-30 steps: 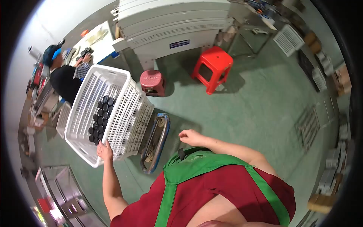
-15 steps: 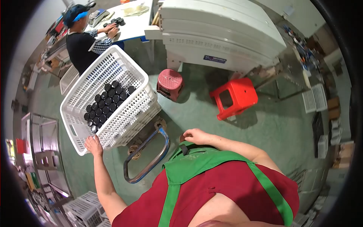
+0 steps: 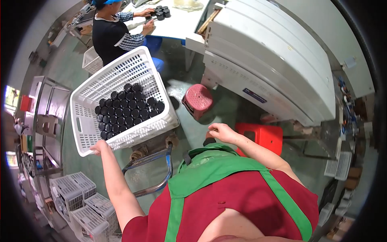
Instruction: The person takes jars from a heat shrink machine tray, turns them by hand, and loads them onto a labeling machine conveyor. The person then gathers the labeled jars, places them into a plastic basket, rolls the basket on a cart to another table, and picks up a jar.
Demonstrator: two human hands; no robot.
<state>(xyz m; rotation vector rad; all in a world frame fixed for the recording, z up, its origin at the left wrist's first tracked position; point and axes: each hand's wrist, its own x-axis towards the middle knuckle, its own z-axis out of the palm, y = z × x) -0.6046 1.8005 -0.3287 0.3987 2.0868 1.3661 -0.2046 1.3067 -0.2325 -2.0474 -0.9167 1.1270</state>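
My left hand (image 3: 99,147) is closed on the near left corner of a white plastic basket (image 3: 76,139). Inside the basket lie many round black-topped pieces (image 3: 125,109), like small jars or lids, packed in rows. The basket rests on another white basket, above a trolley with a blue-and-grey tubular handle (image 3: 168,163). My right hand (image 3: 221,132) hovers in front of my green apron (image 3: 217,169), its fingers loosely bent and apart, with nothing visible in them. It is nearest to a red stool (image 3: 262,137).
A pink round stool (image 3: 198,99) stands beyond the basket. Large white machinery (image 3: 266,64) occupies the right. A co-worker (image 3: 111,36) handles black pieces (image 3: 161,13) at a white table (image 3: 177,26). Stacked white crates (image 3: 90,220) and a metal rack (image 3: 48,121) are on the left.
My view has turned and moved forward, toward the co-worker's table. My left hand keeps hold of the basket, which shows more of its contents. My right hand has shifted slightly up and right in view.
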